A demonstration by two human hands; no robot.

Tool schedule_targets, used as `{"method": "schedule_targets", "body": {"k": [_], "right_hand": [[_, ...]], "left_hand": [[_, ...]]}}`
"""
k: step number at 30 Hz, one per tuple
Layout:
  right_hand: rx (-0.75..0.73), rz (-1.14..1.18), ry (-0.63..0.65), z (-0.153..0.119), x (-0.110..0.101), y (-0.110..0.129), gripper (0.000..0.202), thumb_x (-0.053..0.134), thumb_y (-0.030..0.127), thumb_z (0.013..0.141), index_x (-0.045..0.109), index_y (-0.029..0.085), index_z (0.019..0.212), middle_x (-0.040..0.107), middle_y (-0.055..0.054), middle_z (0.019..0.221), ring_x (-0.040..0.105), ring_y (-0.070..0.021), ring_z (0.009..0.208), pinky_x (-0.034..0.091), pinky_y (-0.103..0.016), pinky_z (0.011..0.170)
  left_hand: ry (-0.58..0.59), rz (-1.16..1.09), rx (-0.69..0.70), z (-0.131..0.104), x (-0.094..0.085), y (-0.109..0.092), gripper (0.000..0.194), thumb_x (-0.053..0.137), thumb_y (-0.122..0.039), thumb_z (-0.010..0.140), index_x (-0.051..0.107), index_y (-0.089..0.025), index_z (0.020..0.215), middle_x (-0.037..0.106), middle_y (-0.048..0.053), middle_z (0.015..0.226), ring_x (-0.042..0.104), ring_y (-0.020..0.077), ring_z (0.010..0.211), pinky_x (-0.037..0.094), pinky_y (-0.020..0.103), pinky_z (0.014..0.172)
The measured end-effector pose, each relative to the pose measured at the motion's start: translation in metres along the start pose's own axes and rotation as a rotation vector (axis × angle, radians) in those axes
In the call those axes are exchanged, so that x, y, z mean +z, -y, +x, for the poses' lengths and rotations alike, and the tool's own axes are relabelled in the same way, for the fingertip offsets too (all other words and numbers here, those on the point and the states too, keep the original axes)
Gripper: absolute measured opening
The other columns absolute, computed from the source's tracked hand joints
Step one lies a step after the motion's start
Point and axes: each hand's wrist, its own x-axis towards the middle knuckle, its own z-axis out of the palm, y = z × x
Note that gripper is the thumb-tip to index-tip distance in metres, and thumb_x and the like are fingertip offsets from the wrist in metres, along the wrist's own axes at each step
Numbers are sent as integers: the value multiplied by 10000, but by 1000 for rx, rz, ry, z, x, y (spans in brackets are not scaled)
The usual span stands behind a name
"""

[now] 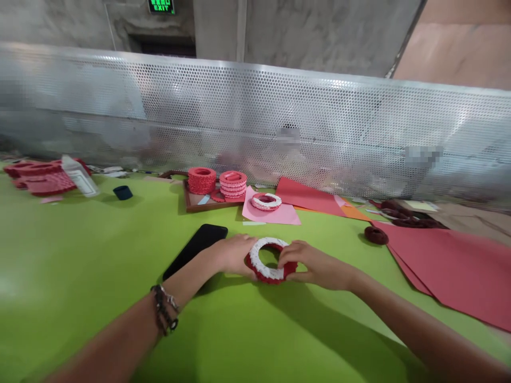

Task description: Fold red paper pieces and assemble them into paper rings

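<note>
A ring with a white, ridged top and red edge [262, 267] is held just over the green table [99, 255]. My left hand [236, 256] grips its left side, and my right hand [305, 263] is closed on its right side, thumb below and fingers on the top. A black phone-like object [195, 247] lies beside my left hand, partly hidden by the forearm. Beyond my hands, a second red and white ring [266, 201] rests on a pink sheet [271, 215].
Behind are stacked red rings [202, 181] on a brown tray [187, 200]. Pink-red pieces [46, 178], a white bottle [81, 177] and a dark cap [122, 192] stand left. Red sheets [459, 266] and a brown coil [376, 235] lie right. A perforated metal panel [319, 127] bounds the back.
</note>
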Motion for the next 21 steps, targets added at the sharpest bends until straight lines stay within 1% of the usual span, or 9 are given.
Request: {"method": "schedule_targets", "body": {"k": [3,6,8,10,12,14,17,19,21], "right_hand": [[31,14,-66,-7,-13,0,185,517,316,781,603,186,882,600,-55,930,523,-180,894,375,-314,820],[89,16,-203,-20,-26,-9,200,492,354,790,591,192,852,597,-36,833,536,-155,773,407,-295,744],[175,15,-283,-29,-30,-19,207,481,367,792,575,190,844,590,-38,818,537,-154,745,416,-297,715],[267,14,-342,-36,-28,-30,203,487,366,787,565,191,856,592,-46,848,543,-166,773,416,-312,731],[329,14,-342,-38,-23,-39,200,487,363,786,558,191,858,593,-53,863,544,-178,790,414,-330,740],[361,38,-307,-37,-16,-41,198,491,370,780,546,188,837,588,-53,847,540,-183,779,415,-342,736],[394,147,-276,-30,-5,-33,188,504,366,766,497,182,803,571,-50,827,528,-174,759,422,-334,711],[416,229,-266,-24,2,-25,171,499,342,763,460,178,786,554,-50,806,513,-160,722,429,-317,661],[421,276,-288,-20,8,-18,165,481,335,770,432,179,749,516,-31,739,474,-140,656,424,-300,602]], "left_hand": [[-22,-7,29,0,0,4,686,672,-356,579,432,-161,1191,518,113,1177,468,294,1074,369,368,902],[-45,-64,40,-4,3,14,684,663,-424,577,462,-154,1173,523,117,1159,472,298,1069,373,376,902],[-51,-113,22,-10,7,21,730,649,-438,586,424,-144,1215,465,133,1228,436,291,1118,350,369,934],[-55,-138,-11,-15,10,27,786,645,-426,588,356,-149,1265,378,142,1310,372,286,1180,307,382,972],[-69,-149,-18,-20,12,29,845,648,-408,589,284,-139,1302,307,147,1358,322,279,1216,280,388,991],[-91,-141,-13,-22,12,26,872,651,-387,597,239,-119,1318,271,153,1376,296,269,1232,265,384,1002],[-125,-101,1,-22,10,19,846,652,-321,619,217,-136,1321,253,148,1386,288,260,1238,261,393,1003],[-157,-69,30,-21,9,14,834,656,-283,627,211,-157,1321,259,145,1384,298,263,1233,277,406,994],[-190,-32,66,-21,10,12,826,664,-266,629,219,-153,1315,283,156,1369,308,272,1226,293,416,985]]}}
